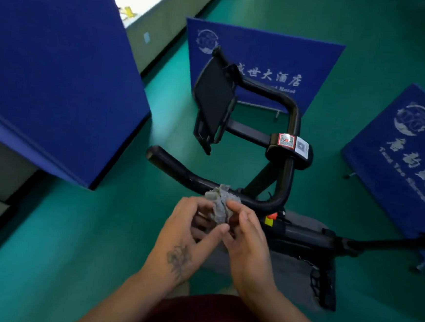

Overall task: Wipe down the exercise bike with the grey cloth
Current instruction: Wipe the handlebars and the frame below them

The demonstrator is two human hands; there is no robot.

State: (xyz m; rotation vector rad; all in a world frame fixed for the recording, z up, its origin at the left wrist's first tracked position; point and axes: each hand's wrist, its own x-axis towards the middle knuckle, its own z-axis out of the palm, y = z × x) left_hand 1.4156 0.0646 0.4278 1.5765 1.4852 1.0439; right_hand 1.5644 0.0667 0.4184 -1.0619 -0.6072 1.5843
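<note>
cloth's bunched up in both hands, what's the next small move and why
Probably spread the crumpled grey cloth flat over the right hand, then lay it on the black curved handlebar just beyond. Both the left hand and the right pinch it into a wad, which would wipe poorly.

Green floor [99, 228] covers the visible area. One blue mat [262, 60] stands upright on it, bearing a white round emblem and white lettering (Chinese characters, with a partly hidden line ending "Hotel"). Right of that mat, a second blue mat [400, 155] with like emblem and lettering lies tilted. Left of the upright mat, a large plain blue padded panel [55, 72] leans over a grey surface. Beyond the panel, a brightly lit strip shows blurred green and yellow shapes.
</note>
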